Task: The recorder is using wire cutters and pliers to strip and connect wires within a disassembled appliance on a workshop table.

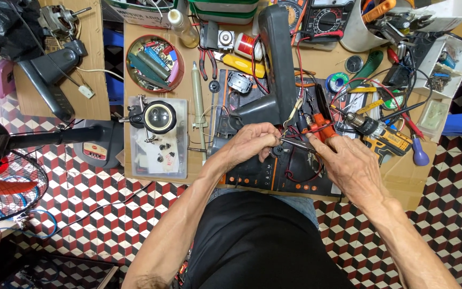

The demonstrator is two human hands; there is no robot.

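Over a cluttered worktop (402, 182), the left hand (249, 143) pinches a small black part (278, 151) while the right hand (343, 160), just beside it, grips red-handled pliers (319, 124) pointing leftward.

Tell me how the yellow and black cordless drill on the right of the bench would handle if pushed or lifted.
The cordless drill lies on its side among wires, so pushing it would probably drag them along. Its bulky body suggests it is heavy for its size. Lying flat, it seems unlikely to roll.

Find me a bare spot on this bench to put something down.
Bare cardboard lies right of the yellow cordless drill, by the purple screwdriver handle. Around both hands and the black fan housing it is crowded.
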